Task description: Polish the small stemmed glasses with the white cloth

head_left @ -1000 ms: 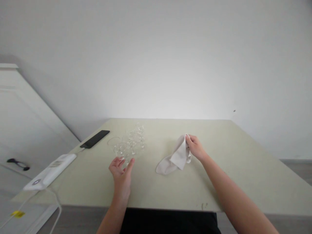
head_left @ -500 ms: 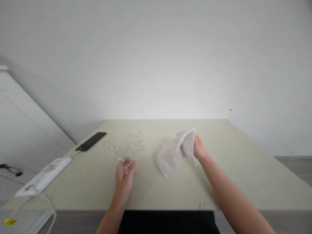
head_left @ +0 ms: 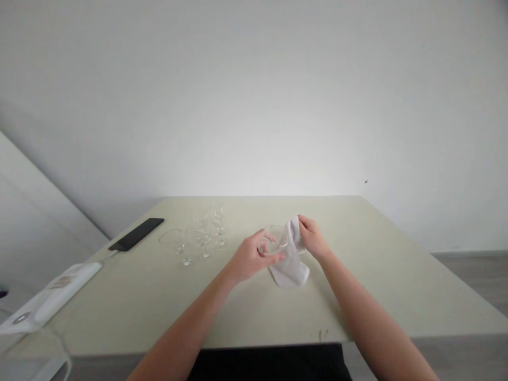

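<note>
My left hand (head_left: 253, 257) is closed around a small clear glass (head_left: 274, 239) and holds it above the middle of the pale table (head_left: 254, 312). My right hand (head_left: 311, 236) pinches a white cloth (head_left: 291, 258) and presses it against the glass's rim. The cloth's lower end hangs down onto the table. Several more clear glasses (head_left: 200, 236) stand in a cluster to the left of my hands.
A black phone (head_left: 137, 234) lies near the table's left far corner. A white flat device (head_left: 50, 297) with a cable sits at the left edge. A plain white wall stands behind the table; the table's front edge is close to my body.
My left hand picked one glass from the cluster and carried it right to the cloth. My right hand raised the cloth and brought it against the glass.
</note>
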Action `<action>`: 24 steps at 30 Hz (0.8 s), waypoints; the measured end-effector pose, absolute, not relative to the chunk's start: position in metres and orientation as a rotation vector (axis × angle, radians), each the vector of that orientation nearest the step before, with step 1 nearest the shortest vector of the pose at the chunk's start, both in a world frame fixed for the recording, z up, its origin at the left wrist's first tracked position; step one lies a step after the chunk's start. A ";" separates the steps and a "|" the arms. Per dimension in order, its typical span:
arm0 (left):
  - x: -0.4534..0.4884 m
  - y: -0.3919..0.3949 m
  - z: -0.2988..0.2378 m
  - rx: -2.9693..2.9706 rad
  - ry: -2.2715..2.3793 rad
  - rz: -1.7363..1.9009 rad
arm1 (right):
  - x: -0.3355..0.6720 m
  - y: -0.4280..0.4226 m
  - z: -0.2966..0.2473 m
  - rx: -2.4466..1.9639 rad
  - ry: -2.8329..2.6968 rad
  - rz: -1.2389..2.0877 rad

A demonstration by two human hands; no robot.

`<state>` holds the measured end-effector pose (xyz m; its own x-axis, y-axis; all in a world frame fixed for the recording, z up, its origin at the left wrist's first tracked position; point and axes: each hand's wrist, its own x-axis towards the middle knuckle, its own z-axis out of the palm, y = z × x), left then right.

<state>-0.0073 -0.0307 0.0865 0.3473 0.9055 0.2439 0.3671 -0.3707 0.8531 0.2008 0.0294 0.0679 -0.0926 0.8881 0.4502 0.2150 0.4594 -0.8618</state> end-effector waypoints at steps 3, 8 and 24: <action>0.007 -0.016 0.068 1.842 1.141 1.026 | 0.200 0.029 0.064 -0.992 -1.473 0.856; 0.010 -0.008 0.040 1.758 1.188 1.067 | 0.188 0.023 0.060 -1.030 -1.130 1.368; -0.003 -0.011 0.057 1.597 1.314 1.366 | 0.186 0.020 0.063 -0.862 -1.039 1.664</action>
<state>-0.0027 -0.0113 0.0570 -0.0455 0.9502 0.3084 0.2711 -0.2854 0.9193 0.1855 0.0199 0.0626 -0.2913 0.9538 -0.0740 -0.3522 -0.1788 -0.9187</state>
